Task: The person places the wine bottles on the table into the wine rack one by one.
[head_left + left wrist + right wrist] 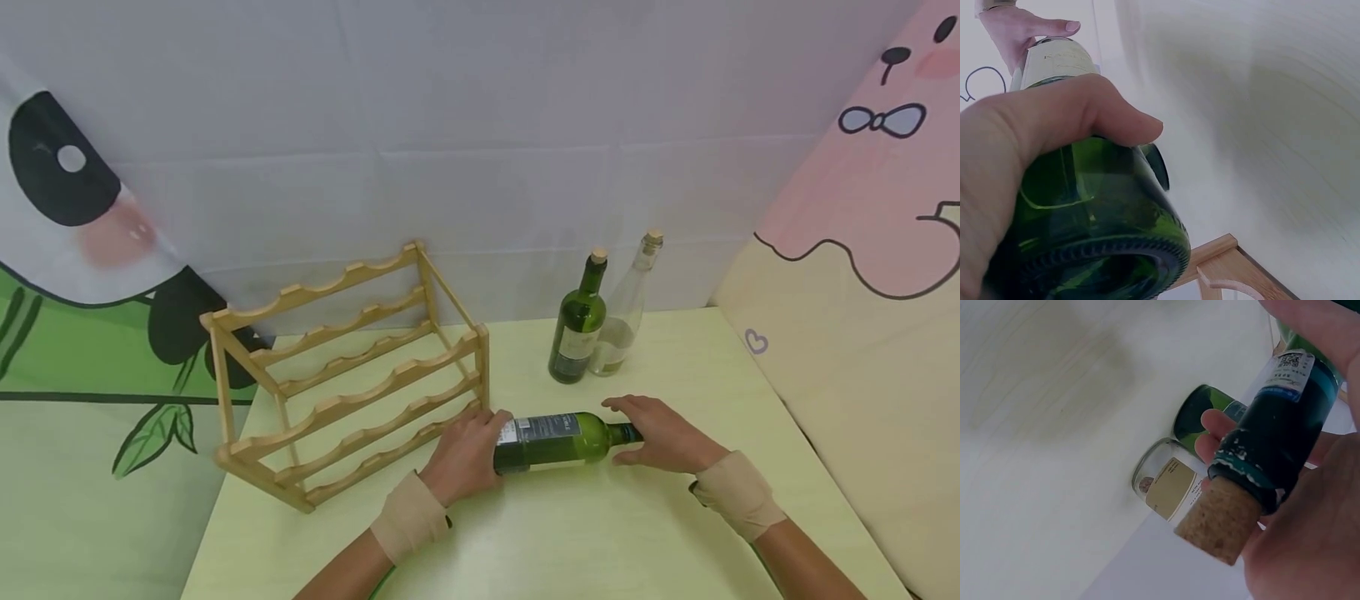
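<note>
Green bottle [555,442], one, on its side just right of wooden rack [408,371]; long axis left to right, base toward rack; left hand [467,454] gripping base end; right hand [667,433] spread about neck

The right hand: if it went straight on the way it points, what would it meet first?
Probably the corked neck of the sideways green bottle that the left hand holds; the right hand spreads around it, though whether they touch is unclear.
</note>
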Demonstrator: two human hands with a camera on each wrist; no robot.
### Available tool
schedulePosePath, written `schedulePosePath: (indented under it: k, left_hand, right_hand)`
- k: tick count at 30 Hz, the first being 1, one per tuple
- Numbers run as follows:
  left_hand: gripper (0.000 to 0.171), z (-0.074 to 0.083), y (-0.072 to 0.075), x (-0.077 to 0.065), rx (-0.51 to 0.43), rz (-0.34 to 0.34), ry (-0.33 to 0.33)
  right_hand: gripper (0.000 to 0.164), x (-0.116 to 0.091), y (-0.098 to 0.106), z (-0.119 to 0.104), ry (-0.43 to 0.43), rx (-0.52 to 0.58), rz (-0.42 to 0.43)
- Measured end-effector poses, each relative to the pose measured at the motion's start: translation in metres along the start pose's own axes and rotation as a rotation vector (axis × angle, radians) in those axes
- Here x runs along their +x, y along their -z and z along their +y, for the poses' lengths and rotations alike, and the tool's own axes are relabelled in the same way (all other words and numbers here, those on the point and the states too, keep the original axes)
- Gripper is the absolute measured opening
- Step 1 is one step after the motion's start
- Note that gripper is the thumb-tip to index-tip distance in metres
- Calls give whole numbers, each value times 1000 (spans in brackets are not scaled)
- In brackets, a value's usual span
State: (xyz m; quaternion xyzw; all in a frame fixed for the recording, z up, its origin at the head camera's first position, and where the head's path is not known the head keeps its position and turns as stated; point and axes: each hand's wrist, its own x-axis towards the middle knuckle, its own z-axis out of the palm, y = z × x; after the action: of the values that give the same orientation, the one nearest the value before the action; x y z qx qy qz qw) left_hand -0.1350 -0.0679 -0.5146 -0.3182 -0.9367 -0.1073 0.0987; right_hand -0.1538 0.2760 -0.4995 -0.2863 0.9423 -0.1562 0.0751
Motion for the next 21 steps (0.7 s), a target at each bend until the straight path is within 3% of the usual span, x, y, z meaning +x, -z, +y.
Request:
schedulePosePath:
  k: [12,21]
  left_hand:
    - [82,1,3,0,3,-36,6]
    - [80,2,2,1,12,-31,7]
  right_hand:
    - [79,0,-4,-4,3,-13,5]
    - [60,3,-9,-2,-27,-73,-5]
